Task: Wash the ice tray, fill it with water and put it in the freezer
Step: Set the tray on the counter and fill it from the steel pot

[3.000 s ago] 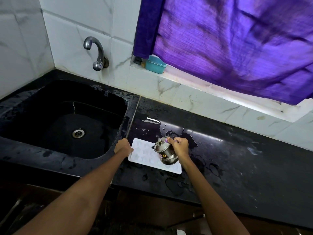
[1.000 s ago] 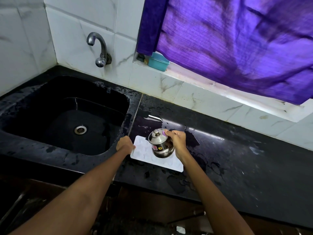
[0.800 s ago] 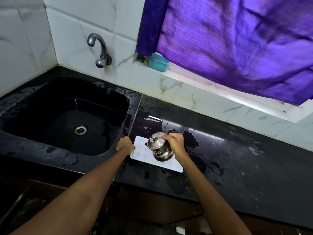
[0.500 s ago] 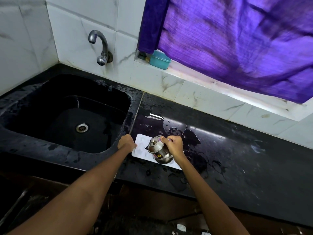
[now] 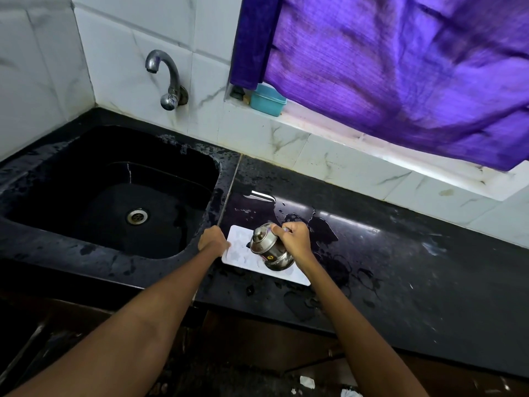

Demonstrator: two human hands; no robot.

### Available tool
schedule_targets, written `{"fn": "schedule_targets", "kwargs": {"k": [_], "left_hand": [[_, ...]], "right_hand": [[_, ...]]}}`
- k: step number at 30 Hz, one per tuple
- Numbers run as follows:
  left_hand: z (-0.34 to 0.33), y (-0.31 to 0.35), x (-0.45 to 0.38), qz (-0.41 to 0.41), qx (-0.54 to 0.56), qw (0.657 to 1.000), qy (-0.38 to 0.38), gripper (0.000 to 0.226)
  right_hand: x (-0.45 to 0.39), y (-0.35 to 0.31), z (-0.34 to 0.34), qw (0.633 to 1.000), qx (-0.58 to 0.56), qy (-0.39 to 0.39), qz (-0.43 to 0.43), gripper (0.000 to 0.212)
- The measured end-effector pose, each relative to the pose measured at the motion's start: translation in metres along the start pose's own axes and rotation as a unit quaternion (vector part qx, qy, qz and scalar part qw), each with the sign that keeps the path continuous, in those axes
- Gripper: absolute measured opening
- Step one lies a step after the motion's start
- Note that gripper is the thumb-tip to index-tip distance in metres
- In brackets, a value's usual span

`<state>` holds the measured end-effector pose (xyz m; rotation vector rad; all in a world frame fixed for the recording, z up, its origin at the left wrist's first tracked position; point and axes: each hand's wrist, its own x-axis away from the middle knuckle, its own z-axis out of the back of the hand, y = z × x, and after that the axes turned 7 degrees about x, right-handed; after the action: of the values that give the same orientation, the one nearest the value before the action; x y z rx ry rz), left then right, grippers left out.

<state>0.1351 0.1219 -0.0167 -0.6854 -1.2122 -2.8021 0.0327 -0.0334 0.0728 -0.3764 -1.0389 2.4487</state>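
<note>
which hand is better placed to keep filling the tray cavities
Right. The right hand already grips the steel pot tilted over the ice tray, while the left hand holds the tray's left edge on the counter.

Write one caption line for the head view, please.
Right hand tilts a steel pot over the white ice tray; left hand holds its edge.

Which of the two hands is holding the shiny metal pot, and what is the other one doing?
The right hand grips the steel pot, tilted over the white ice tray. The left hand holds no pot; it rests at the tray's left edge on the black counter.
</note>
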Motion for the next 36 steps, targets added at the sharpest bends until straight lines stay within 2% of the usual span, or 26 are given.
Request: {"fn": "schedule_targets", "kwargs": {"k": [8, 13, 18, 23, 28, 36], "left_hand": [[0.0, 0.0, 0.0, -0.002, 0.002, 1.0, -0.004, 0.036], [0.0, 0.0, -0.001, -0.002, -0.003, 1.0, -0.004, 0.038], [0.0, 0.002, -0.001, 0.001, 0.0, 1.0, -0.002, 0.039], [-0.001, 0.0, -0.002, -0.002, -0.005, 1.0, 0.0, 0.039], [-0.001, 0.0, -0.002, -0.003, -0.005, 1.0, -0.002, 0.038], [-0.003, 0.0, -0.002, -0.001, -0.01, 1.0, 0.003, 0.037]], "right_hand": [[0.007, 0.008, -0.007, 0.998, -0.035, -0.003, -0.047, 0.062], [0.005, 0.012, 0.003, 0.99, -0.106, 0.008, -0.096, 0.05], [-0.003, 0.007, 0.017, 0.986, -0.131, 0.022, -0.101, 0.045], [-0.002, 0.013, 0.023, 0.99, -0.106, 0.018, -0.086, 0.044], [0.007, 0.024, 0.017, 0.997, -0.049, 0.007, -0.064, 0.06], [0.012, 0.028, 0.015, 0.999, 0.002, 0.009, -0.04, 0.058]]}}
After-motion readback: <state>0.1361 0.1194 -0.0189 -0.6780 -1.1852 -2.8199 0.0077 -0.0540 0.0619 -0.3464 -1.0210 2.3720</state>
